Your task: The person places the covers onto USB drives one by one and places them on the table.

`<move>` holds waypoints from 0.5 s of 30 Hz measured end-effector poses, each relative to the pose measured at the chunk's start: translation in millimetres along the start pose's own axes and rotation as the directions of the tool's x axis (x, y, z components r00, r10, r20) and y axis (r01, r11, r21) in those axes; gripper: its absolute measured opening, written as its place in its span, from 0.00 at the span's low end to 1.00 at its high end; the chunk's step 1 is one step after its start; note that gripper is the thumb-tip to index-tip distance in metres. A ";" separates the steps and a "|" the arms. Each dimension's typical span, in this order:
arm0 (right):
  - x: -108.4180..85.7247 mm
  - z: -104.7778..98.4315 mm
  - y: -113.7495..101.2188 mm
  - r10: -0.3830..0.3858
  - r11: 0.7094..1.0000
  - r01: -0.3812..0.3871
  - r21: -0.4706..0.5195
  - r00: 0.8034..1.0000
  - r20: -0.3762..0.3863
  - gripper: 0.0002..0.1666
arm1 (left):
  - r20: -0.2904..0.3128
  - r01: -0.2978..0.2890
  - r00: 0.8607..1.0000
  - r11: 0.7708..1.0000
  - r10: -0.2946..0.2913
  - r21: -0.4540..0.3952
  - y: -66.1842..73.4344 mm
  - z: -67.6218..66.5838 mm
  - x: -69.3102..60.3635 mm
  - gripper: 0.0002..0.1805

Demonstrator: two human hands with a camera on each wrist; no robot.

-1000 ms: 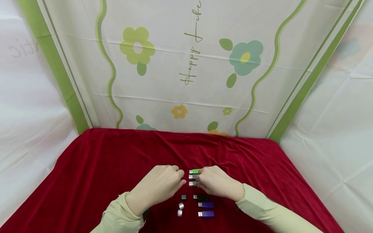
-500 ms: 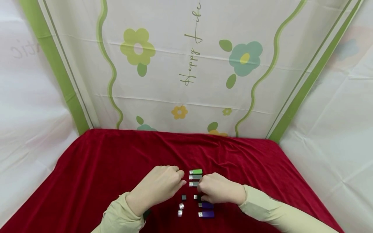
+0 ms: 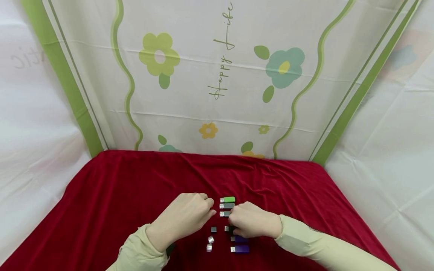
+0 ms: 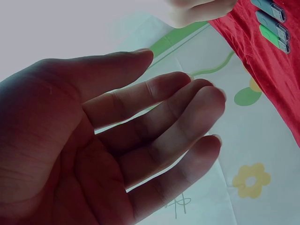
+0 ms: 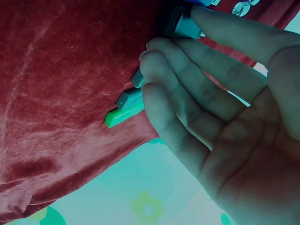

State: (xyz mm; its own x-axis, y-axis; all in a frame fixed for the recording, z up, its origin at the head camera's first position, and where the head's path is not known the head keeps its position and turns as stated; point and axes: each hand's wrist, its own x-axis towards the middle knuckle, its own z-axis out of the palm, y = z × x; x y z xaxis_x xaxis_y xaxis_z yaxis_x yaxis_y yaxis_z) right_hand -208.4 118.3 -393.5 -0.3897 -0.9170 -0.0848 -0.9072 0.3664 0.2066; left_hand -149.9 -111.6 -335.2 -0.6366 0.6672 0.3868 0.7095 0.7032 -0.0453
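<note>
One black USB stick point(image 5: 180, 22) crosswise at nearer right hand point(image 3: 255, 220), plug point(image 3: 226, 229) leftward, clamped or merely touched, cannot tell; left hand point(image 3: 186, 212) loose, empty.

The left hand point(image 3: 185, 214) is relaxed, its fingers point(image 4: 199, 110) loosely bent, the thumb point(image 4: 119, 69) apart from them. The right hand point(image 3: 252, 220) pinches with thumb and index finger point(image 5: 218, 58). Both forearms point(image 3: 325, 244) lean inward, toward the far edge of the tabletop point(image 3: 122, 188).

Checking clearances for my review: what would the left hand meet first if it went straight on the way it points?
The left hand would probably meet the green USB stick first, though the grey stick beside it is close; hand height is unclear.
</note>
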 end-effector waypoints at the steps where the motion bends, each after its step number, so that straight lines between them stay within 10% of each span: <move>1: 0.7 0.6 -0.4 -0.001 1.000 0.001 -0.014 1.000 0.001 0.22 | 0.001 0.001 1.000 1.000 -0.001 -0.001 0.0 -0.1 0.1 0.18; 15: 7.4 -11.9 -9.8 -0.004 0.995 0.004 -0.100 1.000 -0.001 0.24 | -0.004 -0.003 1.000 1.000 0.003 -0.017 -0.1 -1.8 0.2 0.19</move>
State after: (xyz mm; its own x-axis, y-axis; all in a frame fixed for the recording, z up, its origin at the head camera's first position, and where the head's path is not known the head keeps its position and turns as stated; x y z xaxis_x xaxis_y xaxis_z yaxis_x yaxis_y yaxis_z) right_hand -200.6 106.0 -384.5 -0.3862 -0.9185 -0.0849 -0.8883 0.3456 0.3026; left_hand -149.7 -111.9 -333.5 -0.6337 0.6681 0.3901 0.7161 0.6973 -0.0310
